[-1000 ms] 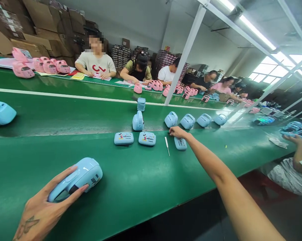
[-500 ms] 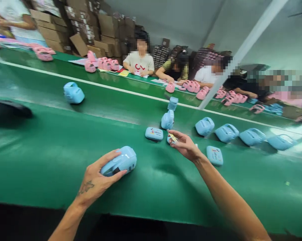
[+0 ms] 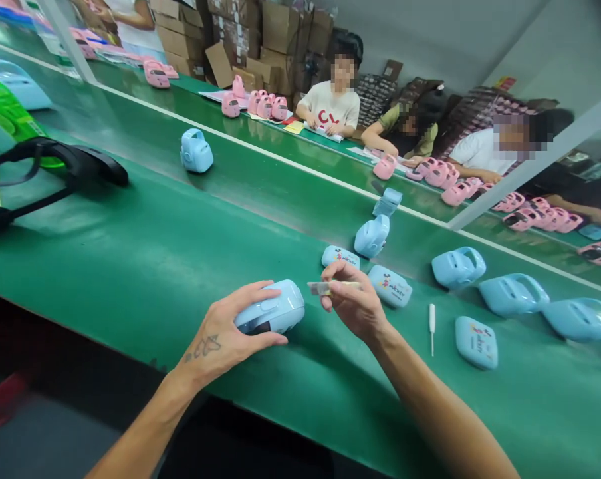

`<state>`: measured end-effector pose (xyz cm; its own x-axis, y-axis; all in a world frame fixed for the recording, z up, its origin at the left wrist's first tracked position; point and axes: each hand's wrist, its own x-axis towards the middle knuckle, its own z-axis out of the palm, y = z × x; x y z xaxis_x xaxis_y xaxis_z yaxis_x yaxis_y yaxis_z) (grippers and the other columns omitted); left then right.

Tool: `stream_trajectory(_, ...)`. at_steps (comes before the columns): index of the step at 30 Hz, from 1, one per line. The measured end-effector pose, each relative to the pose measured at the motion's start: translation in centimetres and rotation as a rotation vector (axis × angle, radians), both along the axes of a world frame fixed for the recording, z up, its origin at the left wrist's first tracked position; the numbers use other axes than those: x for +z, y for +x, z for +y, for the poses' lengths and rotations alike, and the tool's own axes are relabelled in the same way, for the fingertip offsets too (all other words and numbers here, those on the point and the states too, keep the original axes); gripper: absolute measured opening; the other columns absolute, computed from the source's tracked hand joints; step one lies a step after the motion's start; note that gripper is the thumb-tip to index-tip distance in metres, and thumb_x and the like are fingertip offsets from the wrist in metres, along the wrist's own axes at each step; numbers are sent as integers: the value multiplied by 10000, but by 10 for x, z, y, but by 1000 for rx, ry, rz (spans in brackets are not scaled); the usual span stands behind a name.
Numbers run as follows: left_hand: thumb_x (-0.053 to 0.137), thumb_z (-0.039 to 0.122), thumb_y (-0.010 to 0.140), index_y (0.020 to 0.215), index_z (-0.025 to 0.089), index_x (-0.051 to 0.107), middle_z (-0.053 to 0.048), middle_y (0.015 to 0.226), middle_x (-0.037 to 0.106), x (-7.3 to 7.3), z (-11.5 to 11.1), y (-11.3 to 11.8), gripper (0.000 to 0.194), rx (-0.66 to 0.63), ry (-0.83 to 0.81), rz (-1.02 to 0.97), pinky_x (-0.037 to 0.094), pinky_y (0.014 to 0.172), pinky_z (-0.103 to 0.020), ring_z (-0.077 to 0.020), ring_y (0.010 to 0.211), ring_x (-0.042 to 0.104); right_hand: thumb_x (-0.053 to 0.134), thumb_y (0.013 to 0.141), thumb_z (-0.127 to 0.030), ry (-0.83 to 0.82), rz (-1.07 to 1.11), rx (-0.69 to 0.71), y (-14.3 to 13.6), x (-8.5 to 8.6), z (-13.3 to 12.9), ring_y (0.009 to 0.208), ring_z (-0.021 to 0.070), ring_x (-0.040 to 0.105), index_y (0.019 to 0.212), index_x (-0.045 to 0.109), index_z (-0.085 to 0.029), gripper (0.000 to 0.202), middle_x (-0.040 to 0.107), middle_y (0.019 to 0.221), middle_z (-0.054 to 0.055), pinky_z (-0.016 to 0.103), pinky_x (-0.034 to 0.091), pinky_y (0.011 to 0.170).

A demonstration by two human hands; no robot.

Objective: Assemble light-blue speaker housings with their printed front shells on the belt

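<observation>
My left hand [image 3: 225,329] is wrapped around a glossy light-blue plastic housing with a handle [image 3: 280,306], tilted on the green table. Thumb and fingers grip it from both sides. Just right of it, my right hand [image 3: 353,296] pinches a small yellow utility knife [image 3: 320,288], its grey blade end pointing left towards the housing but apart from it. Behind that hand lie two light-blue rounded covers with Mickey prints, one cover [image 3: 340,256] partly hidden by the fingers and another cover [image 3: 393,287] beside them.
A white screwdriver [image 3: 432,326] and a printed cover [image 3: 476,342] lie to the right. More blue housings [image 3: 512,295] stand along the belt [image 3: 290,199]. Black headgear [image 3: 71,169] rests at left. Co-workers sit opposite with pink housings [image 3: 440,173]; a white post [image 3: 534,156] rises at right.
The view has swung left. My right hand has drawn back from beside the covers to near the housing, bringing the utility knife. My left hand still holds the housing.
</observation>
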<state>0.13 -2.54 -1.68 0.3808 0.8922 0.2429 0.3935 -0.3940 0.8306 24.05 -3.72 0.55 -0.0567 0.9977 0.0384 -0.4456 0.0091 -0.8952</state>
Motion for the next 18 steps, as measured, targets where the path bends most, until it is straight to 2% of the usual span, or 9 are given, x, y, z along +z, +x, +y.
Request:
stream_trajectory(3,869,475,673,1146,310,756,-45,1361,693,3,1,4,513,12,8,-1,565,1036,-432,-296,1208,678,919,655,-352,-7,-50,-54,2,-3,2,599,110,604,843,738,-220,292,626,711,-23,246,501,568)
stream_trajectory(7,848,452,692,1140,308,758,-33,1340,707,10,1,9,479,12,-25,28,582,1013,-415,-286,1189,690,941,619,-395,30,-127,-155,11,-11,5,657,111,608,798,752,-232,306,669,802,-7,265,532,609)
stream_trajectory(10,845,457,687,1128,295,762,-41,1326,714,12,1,12,477,29,-48,33,587,1006,-420,-290,1178,695,897,682,-484,116,-209,-177,14,-13,3,580,109,581,783,767,-234,299,651,746,-8,289,534,557)
stream_trajectory(12,843,461,690,1133,290,761,-45,1317,719,11,1,12,482,28,-33,32,561,1045,-438,-293,1181,692,859,745,-488,190,-293,-149,12,-11,-2,610,128,618,788,777,-236,268,682,786,12,313,566,586)
stream_trajectory(15,838,464,702,1154,291,755,-47,1325,714,8,1,12,491,17,-9,22,537,1074,-447,-297,1202,681,837,807,-395,327,-479,-86,5,-3,-12,769,169,696,842,791,-248,158,738,877,40,330,611,701)
stream_trajectory(18,837,440,714,1163,288,752,-47,1325,713,7,0,12,481,5,-10,1,553,1050,-423,-291,1200,681,810,845,-282,491,-673,-50,-3,2,-19,810,176,718,871,791,-247,48,762,867,41,312,615,738)
